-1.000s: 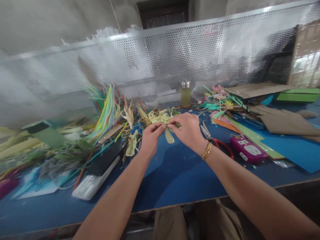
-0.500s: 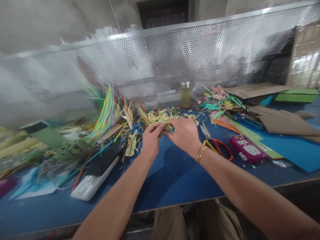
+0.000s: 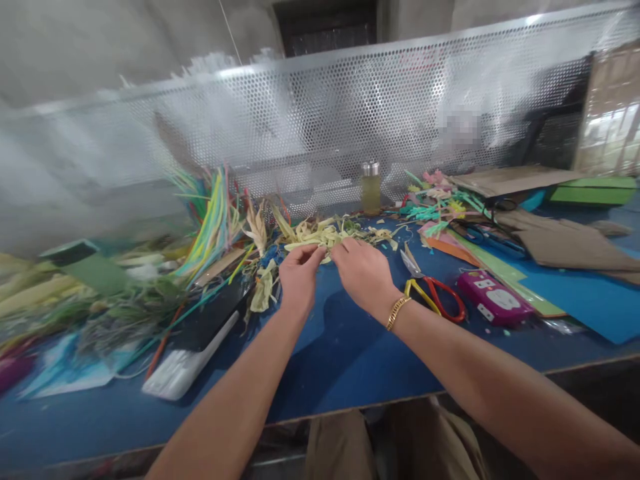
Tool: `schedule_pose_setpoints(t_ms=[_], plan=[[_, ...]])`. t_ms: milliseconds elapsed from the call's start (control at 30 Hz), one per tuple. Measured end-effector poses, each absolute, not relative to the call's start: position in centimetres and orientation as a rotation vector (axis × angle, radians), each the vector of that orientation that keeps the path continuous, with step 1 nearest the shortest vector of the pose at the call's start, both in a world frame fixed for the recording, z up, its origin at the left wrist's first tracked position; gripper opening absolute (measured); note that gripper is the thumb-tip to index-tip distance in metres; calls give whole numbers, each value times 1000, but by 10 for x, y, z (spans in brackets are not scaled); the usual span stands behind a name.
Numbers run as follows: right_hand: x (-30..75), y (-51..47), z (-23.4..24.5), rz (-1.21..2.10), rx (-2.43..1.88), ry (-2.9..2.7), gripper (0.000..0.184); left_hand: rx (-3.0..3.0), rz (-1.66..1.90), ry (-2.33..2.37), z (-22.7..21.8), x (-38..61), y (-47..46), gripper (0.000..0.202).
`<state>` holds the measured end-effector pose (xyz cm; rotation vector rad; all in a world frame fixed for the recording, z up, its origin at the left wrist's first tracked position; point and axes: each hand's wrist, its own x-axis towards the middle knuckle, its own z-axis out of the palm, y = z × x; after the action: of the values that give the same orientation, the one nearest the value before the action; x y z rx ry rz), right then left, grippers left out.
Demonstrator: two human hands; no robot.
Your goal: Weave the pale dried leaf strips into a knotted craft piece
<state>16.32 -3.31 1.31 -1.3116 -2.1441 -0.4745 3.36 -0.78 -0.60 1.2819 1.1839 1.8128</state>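
Note:
Just in front of the pile of pale corn husk strips (image 3: pixel 320 233), my left hand (image 3: pixel 299 272) is closed, thumb and forefinger pinched together. A short piece of pale corn husk (image 3: pixel 325 255) shows by its fingertips. My right hand (image 3: pixel 364 270), with a gold bracelet at the wrist, faces it a small gap away. Its fingers are curled down and closed, and they hide most of what they grip. Right of this hand lie scissors (image 3: pixel 435 297) with red and yellow handles. A crumpled, dry husk piece (image 3: pixel 263 288) lies left of my left hand.
Behind the pile stands a glass bottle (image 3: pixel 371 190) with a metal cap. A purple box (image 3: pixel 494 297) and coloured paper (image 3: pixel 585 293) lie to the right. Bright pipe cleaners (image 3: pixel 215 217) and a black-and-white object (image 3: pixel 193 357) lie left. A perforated metal panel (image 3: pixel 340 127) bounds the blue table (image 3: pixel 360 373).
My hands have drawn slightly apart, leaving a gap between the fingertips. My right hand and wrist have shifted a little to the left, showing more of the scissors' handles.

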Motion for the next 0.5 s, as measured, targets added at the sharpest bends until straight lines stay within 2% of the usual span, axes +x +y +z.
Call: schedule_pose_setpoints(t_ms=[200,500], plan=[[177,-28,21,-521,-1138,-2110,20,1543,1609,1250,1,23,-8,16],[183,-9,13,10,-1128,-1980,19,1519,1438,1148,7,18,-11,20]])
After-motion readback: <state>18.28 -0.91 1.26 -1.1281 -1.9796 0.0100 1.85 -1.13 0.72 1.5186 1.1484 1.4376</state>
